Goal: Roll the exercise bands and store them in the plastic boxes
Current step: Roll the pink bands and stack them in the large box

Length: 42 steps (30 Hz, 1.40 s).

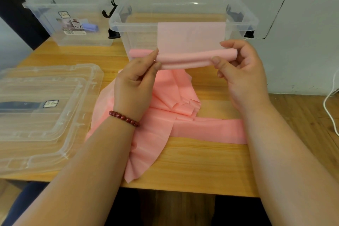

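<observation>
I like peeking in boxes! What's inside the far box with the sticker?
A rolled purple band lies inside the far box. The sticker covers whatever sits behind it.

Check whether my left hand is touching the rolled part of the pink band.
Touching. The head view shows the left hand pinching the rolled pink band near its left end.

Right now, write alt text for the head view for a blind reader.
The left hand and the right hand pinch the ends of a partly rolled pink exercise band above a table, its loose length heaped below. An open clear plastic box stands behind it, a second box further left.
</observation>
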Tool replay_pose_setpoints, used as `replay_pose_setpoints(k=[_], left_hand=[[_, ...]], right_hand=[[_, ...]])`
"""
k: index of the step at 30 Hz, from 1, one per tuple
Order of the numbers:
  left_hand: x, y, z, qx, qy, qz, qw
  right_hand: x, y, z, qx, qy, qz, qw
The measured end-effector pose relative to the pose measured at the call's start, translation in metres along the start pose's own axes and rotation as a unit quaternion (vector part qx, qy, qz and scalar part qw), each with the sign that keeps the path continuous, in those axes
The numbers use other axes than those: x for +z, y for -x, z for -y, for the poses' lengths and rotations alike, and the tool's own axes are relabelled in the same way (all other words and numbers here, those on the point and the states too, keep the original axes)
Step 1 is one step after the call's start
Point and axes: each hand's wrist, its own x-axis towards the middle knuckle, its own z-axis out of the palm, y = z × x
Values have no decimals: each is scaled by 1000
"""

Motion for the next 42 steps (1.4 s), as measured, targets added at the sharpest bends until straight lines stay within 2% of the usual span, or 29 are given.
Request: replay_pose_setpoints(k=[7,14,26,32,36,42], left_hand=[[-1,0,-5,-36,23,-11,999],[-1,-1,-6,-47,7,-13,999],[-4,-3,-12,-43,-5,-18,999],[-4,-3,-16,-83,14,-24,996],[-4,-3,-18,-101,67,-30,992],[-3,-3,-17,-79,49,-20,995]], right_hand=[[0,0,0,30,-45,-1,999],[0,1,2,7,0,-8,1000],[-2,1,1,4,12,-21,1000],[-3,1,3,3,24,-29,999],[-2,1,4,18,-3,-25,1000],[0,1,3,7,16,-48,999]])
